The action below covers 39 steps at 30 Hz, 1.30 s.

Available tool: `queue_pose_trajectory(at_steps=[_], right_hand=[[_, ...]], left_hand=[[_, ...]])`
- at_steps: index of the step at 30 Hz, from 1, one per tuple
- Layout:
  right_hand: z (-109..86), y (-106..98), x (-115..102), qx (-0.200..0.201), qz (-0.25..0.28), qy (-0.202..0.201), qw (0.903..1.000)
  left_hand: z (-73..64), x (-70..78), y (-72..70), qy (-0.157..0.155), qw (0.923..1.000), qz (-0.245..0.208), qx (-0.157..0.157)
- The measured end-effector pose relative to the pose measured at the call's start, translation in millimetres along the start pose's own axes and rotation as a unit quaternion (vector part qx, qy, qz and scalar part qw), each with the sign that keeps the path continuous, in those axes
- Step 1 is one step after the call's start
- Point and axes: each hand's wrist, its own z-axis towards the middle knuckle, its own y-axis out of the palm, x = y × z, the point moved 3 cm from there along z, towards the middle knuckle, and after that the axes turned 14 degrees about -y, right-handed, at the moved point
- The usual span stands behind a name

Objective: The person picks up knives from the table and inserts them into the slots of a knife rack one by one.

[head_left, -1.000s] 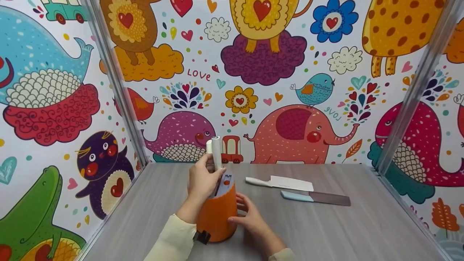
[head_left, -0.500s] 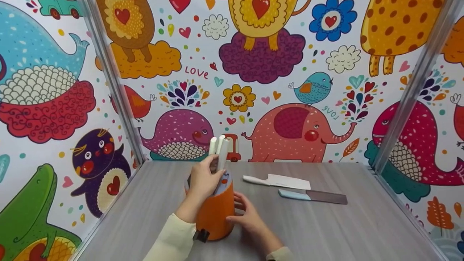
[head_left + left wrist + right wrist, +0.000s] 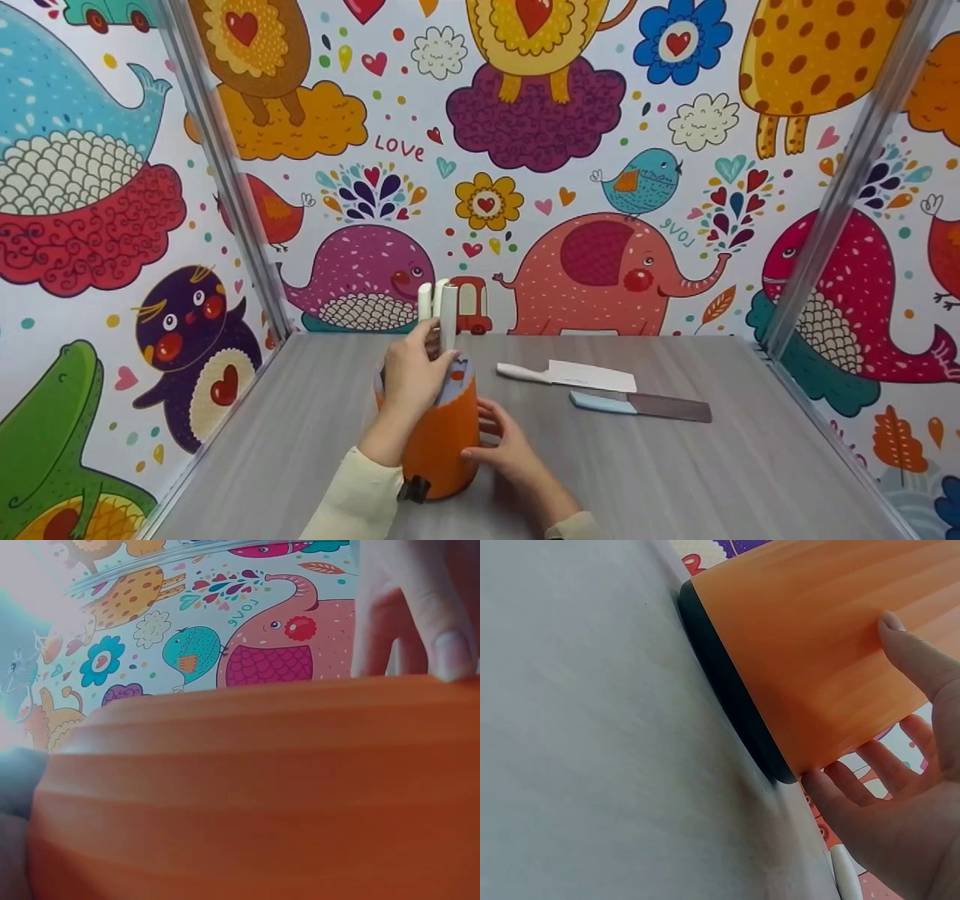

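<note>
An orange knife block (image 3: 442, 450) with a dark base stands upright on the table, with knife handles rising from its slotted grey top. My left hand (image 3: 411, 367) is over that top, thumb and fingers pinching the grey handle of a knife (image 3: 448, 319). Two cream handles (image 3: 425, 301) stand just behind its fingers, and any blades below are hidden. My right hand (image 3: 510, 450) holds the block's right side. In the right wrist view its thumb (image 3: 915, 652) lies on the ribbed orange wall, with the other fingers round the edge.
Right of the block lie a white cleaver (image 3: 591, 376) and a knife with a pale blue handle and brownish blade (image 3: 641, 406), close together on the grey table (image 3: 660, 480). A black clip-like piece (image 3: 414, 489) is by the block's lower left. Printed walls enclose the table.
The grey handle tilted right half a second ago and is upright again now. A second cream handle has come into sight. The right hand keeps its hold as the head view shifts slightly.
</note>
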Motion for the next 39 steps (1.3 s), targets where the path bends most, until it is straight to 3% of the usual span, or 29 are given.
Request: queue_pose_trajectory(at_steps=[3, 6, 8, 11, 14, 16, 19, 23, 27, 34, 39], right_hand=[[0.8, 1, 0, 0.005, -0.003, 0.005, 1.0000], [2.1, 1, 0, 0.009, -0.003, 0.004, 0.9999], [3.1, 2, -1, 0.009, -0.001, 0.004, 1.0000], [4.2, 2, -1, 0.010, -0.002, 0.001, 0.9999], [5.0, 1, -3, 0.013, -0.008, -0.010, 0.9998], [5.8, 1, -4, 0.013, -0.008, -0.022, 0.9996], [7.3, 1, -5, 0.008, -0.005, -0.038, 0.9992], [10.3, -2, -7, 0.008, -0.009, -0.041, 0.9991], [12.2, -6, -6, 0.009, -0.011, -0.038, 0.9992], [4.3, -3, 0, 0.009, -0.006, -0.022, 0.9997], [4.7, 1, -1, 0.008, -0.002, -0.022, 0.9997]], left_hand=[[-0.6, -1.0, -2.8, 0.007, 0.9993, -0.035, 0.010], [-5.1, -3.5, -7.9, 0.057, 0.9945, -0.077, 0.044], [-10.7, -7.6, -12.5, 0.113, 0.9854, -0.093, 0.086], [-20.4, -21.0, -18.5, 0.189, 0.9629, -0.100, 0.165], [-27.5, -41.3, -20.3, 0.225, 0.9424, -0.102, 0.225], [-29.4, -57.3, -18.4, 0.225, 0.9393, -0.106, 0.236], [-28.8, -82.4, -12.7, 0.197, 0.9508, -0.125, 0.204], [-23.6, -111.1, -2.2, 0.133, 0.9706, -0.175, 0.099], [-20.3, -127.9, 7.3, 0.083, 0.9753, -0.205, 0.005], [-26.5, -150.4, 19.8, 0.000, 0.9694, -0.243, -0.037], [-26.6, -155.5, 18.0, 0.007, 0.9694, -0.242, -0.041]])
